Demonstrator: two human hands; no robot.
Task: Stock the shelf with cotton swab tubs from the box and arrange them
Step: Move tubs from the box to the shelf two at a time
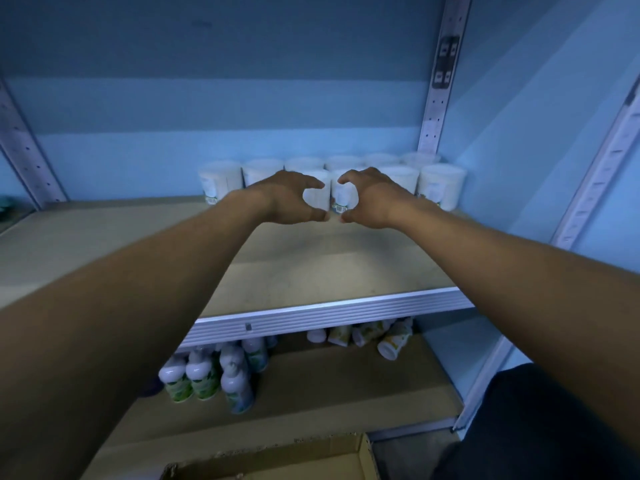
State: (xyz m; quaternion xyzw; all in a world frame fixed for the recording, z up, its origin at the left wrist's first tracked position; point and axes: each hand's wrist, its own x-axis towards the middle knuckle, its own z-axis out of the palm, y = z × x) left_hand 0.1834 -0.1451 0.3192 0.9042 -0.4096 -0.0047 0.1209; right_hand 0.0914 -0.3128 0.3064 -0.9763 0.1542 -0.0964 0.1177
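left hand (287, 199) and right hand (370, 199) each grip a tub (317, 195) on the shelf (311, 271).

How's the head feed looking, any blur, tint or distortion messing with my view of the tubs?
Head view: dim, with a strong blue cast; the tubs look soft and their labels unreadable; wide-angle lens bows the shelf uprights at the edges; left hand and right hand are slightly blurred; no glare.
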